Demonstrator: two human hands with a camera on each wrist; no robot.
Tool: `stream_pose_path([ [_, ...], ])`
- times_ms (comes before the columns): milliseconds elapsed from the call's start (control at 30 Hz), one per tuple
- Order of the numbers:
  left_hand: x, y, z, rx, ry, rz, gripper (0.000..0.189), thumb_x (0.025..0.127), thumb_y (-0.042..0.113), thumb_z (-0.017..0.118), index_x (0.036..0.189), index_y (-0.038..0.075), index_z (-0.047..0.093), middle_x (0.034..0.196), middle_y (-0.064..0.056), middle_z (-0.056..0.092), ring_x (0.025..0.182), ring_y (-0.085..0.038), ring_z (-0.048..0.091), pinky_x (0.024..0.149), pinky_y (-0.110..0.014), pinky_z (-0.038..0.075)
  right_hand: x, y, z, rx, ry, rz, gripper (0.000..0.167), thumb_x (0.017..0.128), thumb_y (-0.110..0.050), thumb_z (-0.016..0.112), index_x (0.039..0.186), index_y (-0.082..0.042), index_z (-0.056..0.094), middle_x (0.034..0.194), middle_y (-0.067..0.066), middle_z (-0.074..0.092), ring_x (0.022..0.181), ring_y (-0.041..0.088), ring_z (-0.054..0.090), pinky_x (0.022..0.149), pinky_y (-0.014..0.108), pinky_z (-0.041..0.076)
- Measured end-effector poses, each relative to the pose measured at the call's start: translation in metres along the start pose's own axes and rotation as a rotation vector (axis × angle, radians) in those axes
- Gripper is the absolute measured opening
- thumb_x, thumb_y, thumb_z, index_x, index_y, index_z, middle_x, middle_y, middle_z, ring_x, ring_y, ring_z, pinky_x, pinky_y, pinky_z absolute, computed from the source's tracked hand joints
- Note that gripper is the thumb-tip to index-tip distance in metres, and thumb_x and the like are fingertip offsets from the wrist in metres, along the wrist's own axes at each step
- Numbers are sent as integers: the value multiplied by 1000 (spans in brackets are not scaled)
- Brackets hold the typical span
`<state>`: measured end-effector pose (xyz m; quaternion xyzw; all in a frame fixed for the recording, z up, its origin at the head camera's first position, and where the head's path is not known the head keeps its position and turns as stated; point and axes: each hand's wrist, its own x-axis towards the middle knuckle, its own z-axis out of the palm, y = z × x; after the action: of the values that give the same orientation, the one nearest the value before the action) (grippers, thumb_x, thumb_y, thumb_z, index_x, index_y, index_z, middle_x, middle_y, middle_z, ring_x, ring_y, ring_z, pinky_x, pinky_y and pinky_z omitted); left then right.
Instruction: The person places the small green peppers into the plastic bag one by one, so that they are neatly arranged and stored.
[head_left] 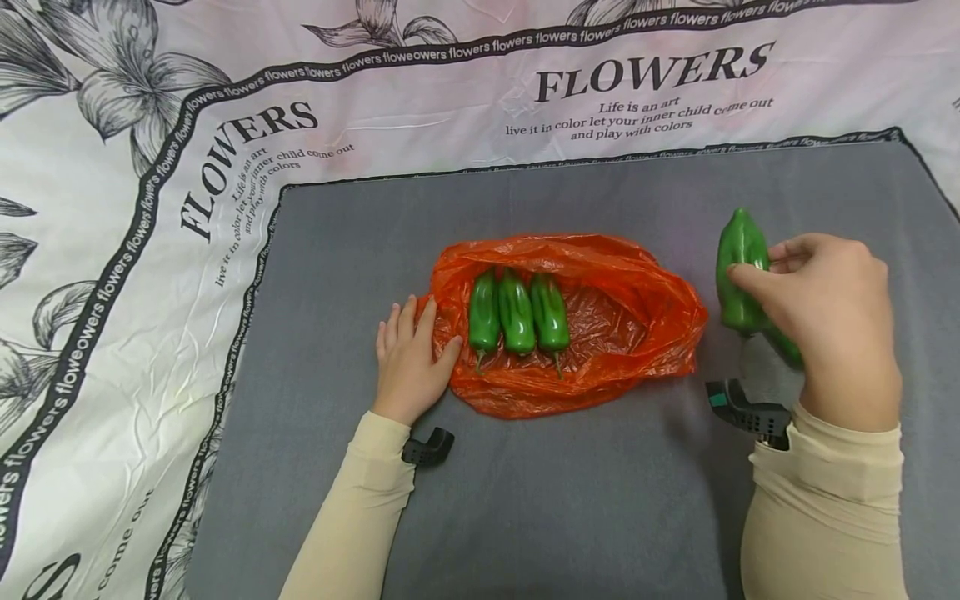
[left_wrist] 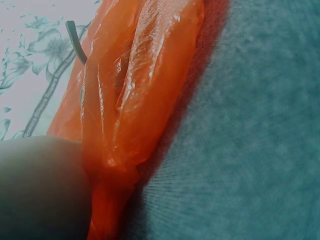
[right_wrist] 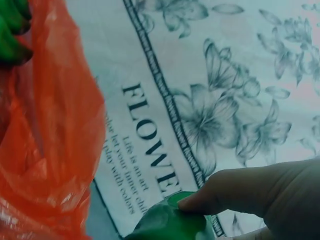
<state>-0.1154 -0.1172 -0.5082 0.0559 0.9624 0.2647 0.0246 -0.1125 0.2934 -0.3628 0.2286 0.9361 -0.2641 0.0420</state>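
Observation:
Three green peppers (head_left: 516, 312) lie side by side in the left half of an open orange-red plastic bag (head_left: 570, 400), stems toward the person. At the bag's left end my left hand (head_left: 408, 367) rests with fingers extended, its thumb touching the rim. To the right of the bag, my right hand (head_left: 840, 308) pinches another green pepper (head_left: 738, 267) between thumb and fingers. Partly hidden beneath that hand is one more green pepper (head_left: 783, 346) on the cloth. The right wrist view shows the thumb (right_wrist: 215, 192) pressed on the held pepper (right_wrist: 170, 222).
A grey cloth panel (head_left: 570, 492) lies under everything, bordered by white cloth (head_left: 420, 108) with printed flowers and lettering. Each wrist wears a black band device, one on the left (head_left: 429, 447) and one on the right (head_left: 750, 412). In the left wrist view, a stem (left_wrist: 75, 40) sticks out past the bag.

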Motion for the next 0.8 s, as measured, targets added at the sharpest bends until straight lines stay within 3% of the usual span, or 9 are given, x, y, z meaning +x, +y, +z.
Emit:
stream_pose_path([
  [233,1,0,0,-1,-6,-1,72,104,41,62,163,8,39,171,-22,24,160,-42,10,127,-60,0,-15,-13,-2,6,-19,-73,66,95,-55,65,128,2,68,119,26,72,92,30,64,57,32,46],
  [800,0,1,0,-8,-8,-6,72,103,40,62,163,7,38,171,-22,23,160,-42,9,127,-60,-1,-41,-43,17,41,-86,-241,59,93,-58,70,120,-5,73,111,19,77,101,36,66,60,37,47],
])
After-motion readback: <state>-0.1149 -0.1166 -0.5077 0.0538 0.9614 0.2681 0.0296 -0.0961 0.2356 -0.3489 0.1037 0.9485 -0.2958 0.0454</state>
